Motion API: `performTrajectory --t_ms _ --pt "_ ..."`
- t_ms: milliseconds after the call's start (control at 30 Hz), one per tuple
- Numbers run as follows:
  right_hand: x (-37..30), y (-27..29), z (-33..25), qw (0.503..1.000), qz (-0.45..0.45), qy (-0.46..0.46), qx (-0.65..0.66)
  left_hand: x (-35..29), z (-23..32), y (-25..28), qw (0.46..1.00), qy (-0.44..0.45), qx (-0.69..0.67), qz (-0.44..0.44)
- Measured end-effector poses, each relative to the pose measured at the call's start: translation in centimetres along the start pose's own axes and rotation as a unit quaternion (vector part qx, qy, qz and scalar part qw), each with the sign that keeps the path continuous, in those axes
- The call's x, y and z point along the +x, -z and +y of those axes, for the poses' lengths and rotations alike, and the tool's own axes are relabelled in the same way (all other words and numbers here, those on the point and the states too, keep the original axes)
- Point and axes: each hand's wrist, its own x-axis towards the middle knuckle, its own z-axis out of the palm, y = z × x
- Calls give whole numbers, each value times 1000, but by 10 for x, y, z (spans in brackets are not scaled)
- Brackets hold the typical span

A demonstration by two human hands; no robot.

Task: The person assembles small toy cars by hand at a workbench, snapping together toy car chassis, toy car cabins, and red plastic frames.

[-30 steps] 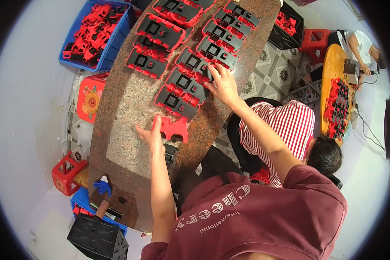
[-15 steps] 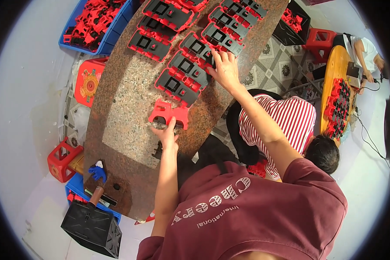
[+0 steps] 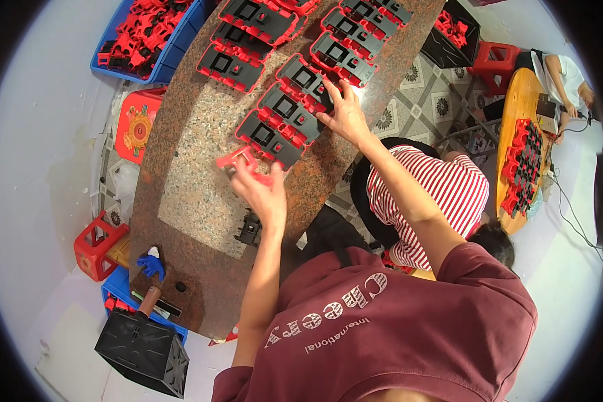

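Observation:
My left hand (image 3: 262,196) is closed on a red plastic part (image 3: 240,159) with cut-outs, at the near end of a row of black-and-red plastic assemblies (image 3: 272,139). The red part meets or overlaps that end; my fingers hide the contact. My right hand (image 3: 347,119) has its fingers spread, with the fingertips against the right side of the same row. A small black plastic piece (image 3: 250,229) lies on the stone table beside my left forearm. More black-and-red assemblies (image 3: 345,57) lie in rows farther up the table.
A blue crate (image 3: 201,30) of red and black parts stands at the far left, with red stools (image 3: 138,127) below it. A blue object (image 3: 151,266) lies at the table's near left corner. On the right sits a person in a striped shirt (image 3: 442,191), near a wooden table (image 3: 516,100).
My left hand has moved up and slightly left with the red part, tilting it against the row's end. The row has shifted slightly left. My right hand's fingers have spread.

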Motion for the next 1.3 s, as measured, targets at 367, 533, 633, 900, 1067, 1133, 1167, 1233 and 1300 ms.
performTrajectory --t_ms 367,533,633,900,1067,1133,1167,1233,1300 --pt "-8 -13 -9 975 -2 -4 221 25 -37 -54 861 177 -451 -157" --pt "-48 60 -15 969 1 -47 242 -48 16 -16 880 153 -431 -125" --pt "-37 117 -12 981 58 -1 183 -50 57 -11 889 107 -422 -144" --pt "111 201 95 982 85 -21 168 50 198 -96 778 -19 -542 -318" --pt "154 201 134 993 16 18 117 68 216 -126 784 50 -507 -354" --pt "156 205 120 983 -29 -20 182 77 205 -120 781 65 -501 -368" --pt "157 206 112 966 -74 -59 241 81 197 -118 785 65 -499 -362" --pt "161 206 128 961 -36 -56 268 79 200 -112 765 80 -511 -383" --pt "184 188 154 905 139 -164 368 81 201 -111 773 88 -507 -371"
